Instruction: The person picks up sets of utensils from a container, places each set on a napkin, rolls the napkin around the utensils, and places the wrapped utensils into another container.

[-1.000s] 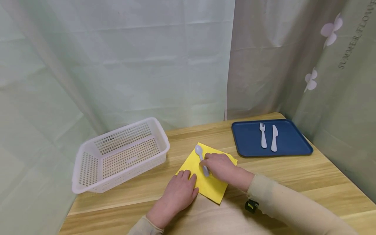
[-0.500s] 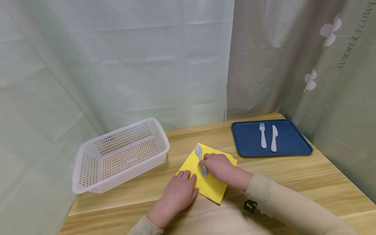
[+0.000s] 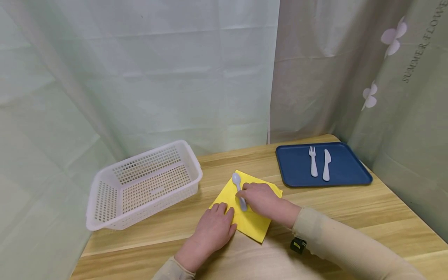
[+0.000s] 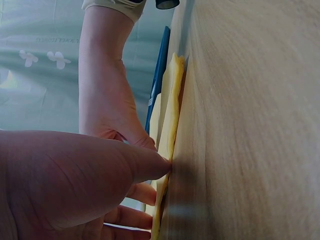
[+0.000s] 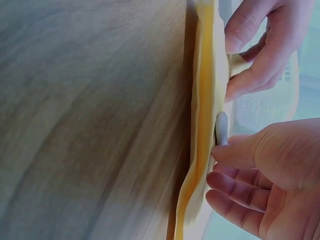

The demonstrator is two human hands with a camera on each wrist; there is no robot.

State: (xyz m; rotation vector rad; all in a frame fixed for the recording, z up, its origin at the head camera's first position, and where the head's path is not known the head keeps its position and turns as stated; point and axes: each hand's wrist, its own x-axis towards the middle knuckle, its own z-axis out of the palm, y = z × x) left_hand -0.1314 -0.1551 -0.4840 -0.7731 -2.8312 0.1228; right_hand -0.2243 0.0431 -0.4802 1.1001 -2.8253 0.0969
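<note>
A folded yellow cloth or napkin (image 3: pixel 253 227) lies flat on the table, its layered edge visible in both wrist views. On it lies a pale plastic spoon (image 3: pixel 236 179), bowl pointing away from me. My right hand (image 3: pixel 263 199) pinches the spoon's handle between thumb and fingers; the right wrist view shows the handle's end (image 5: pixel 221 127) beside the thumb. My left hand (image 3: pixel 214 227) rests on the napkin's near left edge, fingers spread and fairly straight. In the left wrist view its thumb (image 4: pixel 150 164) touches the napkin's edge.
A white perforated basket (image 3: pixel 194 187) stands on the left of the wooden table (image 3: pixel 168 241). At the back right sits a blue tray (image 3: pixel 350 165), holding a white plastic fork (image 3: pixel 313 163) and knife (image 3: pixel 327 165). Curtains (image 3: pixel 210 77) hang behind the table.
The spoon's handle end has shifted very slightly to the left with my right hand since a second ago. My left hand, the napkin, the basket and the tray stay put.
</note>
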